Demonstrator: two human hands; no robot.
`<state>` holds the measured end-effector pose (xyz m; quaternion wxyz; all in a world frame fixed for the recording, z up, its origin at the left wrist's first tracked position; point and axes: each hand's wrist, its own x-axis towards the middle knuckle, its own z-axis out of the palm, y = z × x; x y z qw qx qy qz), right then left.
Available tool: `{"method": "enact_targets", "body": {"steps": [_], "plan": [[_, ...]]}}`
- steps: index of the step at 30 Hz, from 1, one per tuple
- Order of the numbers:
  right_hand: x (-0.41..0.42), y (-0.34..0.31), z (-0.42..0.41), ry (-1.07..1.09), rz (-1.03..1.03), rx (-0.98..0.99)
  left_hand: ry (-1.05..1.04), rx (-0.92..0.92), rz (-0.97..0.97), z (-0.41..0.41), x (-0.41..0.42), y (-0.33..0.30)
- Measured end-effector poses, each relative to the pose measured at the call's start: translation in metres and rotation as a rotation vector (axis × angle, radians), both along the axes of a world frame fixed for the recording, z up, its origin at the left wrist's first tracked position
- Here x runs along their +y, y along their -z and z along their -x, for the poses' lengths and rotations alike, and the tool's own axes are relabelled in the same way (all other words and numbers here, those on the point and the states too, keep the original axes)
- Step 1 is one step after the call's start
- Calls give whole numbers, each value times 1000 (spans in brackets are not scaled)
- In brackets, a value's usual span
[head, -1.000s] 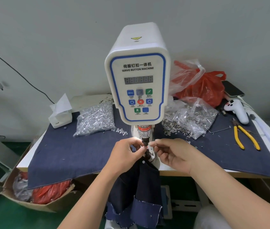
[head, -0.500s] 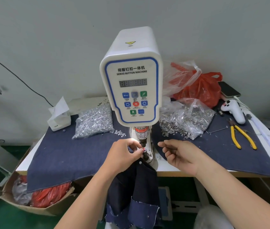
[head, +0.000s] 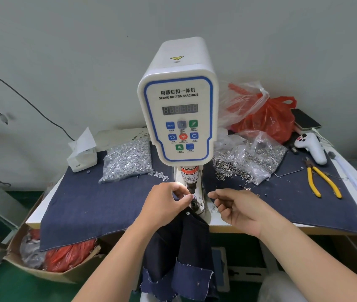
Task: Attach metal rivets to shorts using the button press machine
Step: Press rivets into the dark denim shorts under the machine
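Here the left hand pinches the dark shorts at the press machine's lower post, the cloth hanging off the bench toward 6 o'clock. At 3 o'clock of it, apart, the right hand hovers loosely curled, holding nothing.

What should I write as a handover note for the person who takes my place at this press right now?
Left hand: pinches the shorts at the lower die of the button press machine.
Right hand: off the work, loosely curled, holds nothing I can see.
Done: one rivet sits in the shorts' upper edge.
Left: press the rivet now at the die. Stock: rivet bags beside the machine.
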<state>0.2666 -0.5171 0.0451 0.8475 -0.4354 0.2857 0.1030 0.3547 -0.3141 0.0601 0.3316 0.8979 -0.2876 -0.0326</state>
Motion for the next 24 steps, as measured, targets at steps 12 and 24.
{"method": "enact_targets", "body": {"steps": [12,24], "plan": [[-3,7,4,-14,-3,-10,-24,-50,-92,-3,-6,-9],[-9,4,6,0,-18,-8,-23,-78,-144,-3,-10,-9]]}}
